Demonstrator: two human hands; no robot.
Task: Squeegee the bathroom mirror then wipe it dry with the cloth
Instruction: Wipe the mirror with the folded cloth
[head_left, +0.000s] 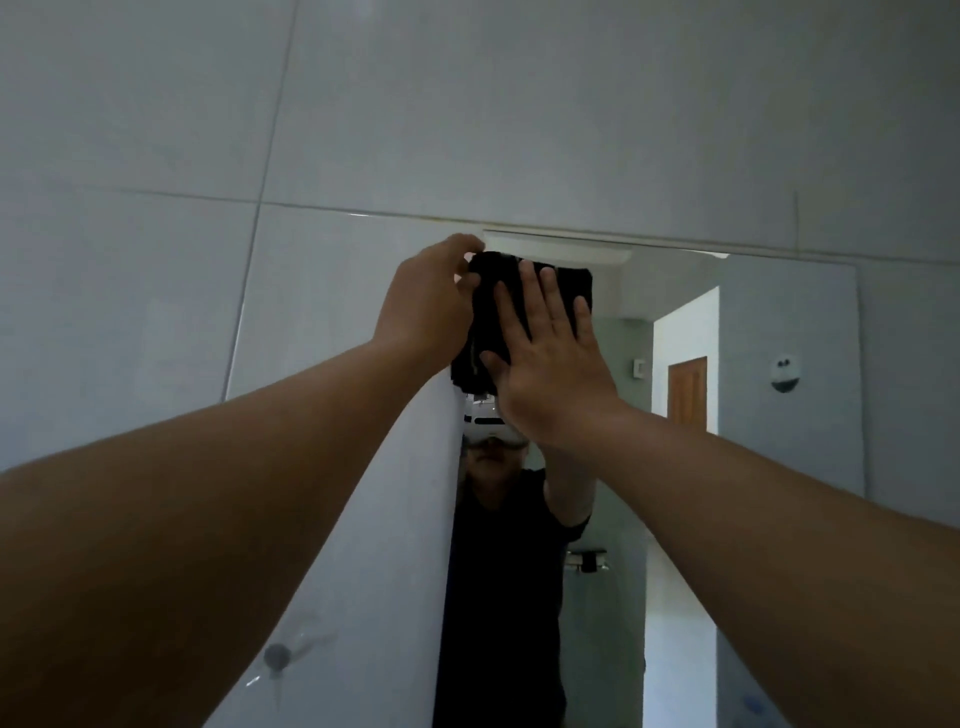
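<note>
The bathroom mirror (779, 364) hangs on the tiled wall ahead, its top edge just under a tile joint. A black cloth (498, 280) lies flat against the glass near the mirror's top left part. My left hand (426, 301) pinches the cloth's upper left corner. My right hand (550, 358) is spread flat on the cloth, fingers apart, pressing it to the glass. Both arms reach up and forward. No squeegee is in view.
Pale grey wall tiles (156, 312) surround the mirror. A small dark suction hook (276, 656) sits low on the left. The mirror reflects a person in a black shirt, a wooden door (687, 395) and a bright doorway.
</note>
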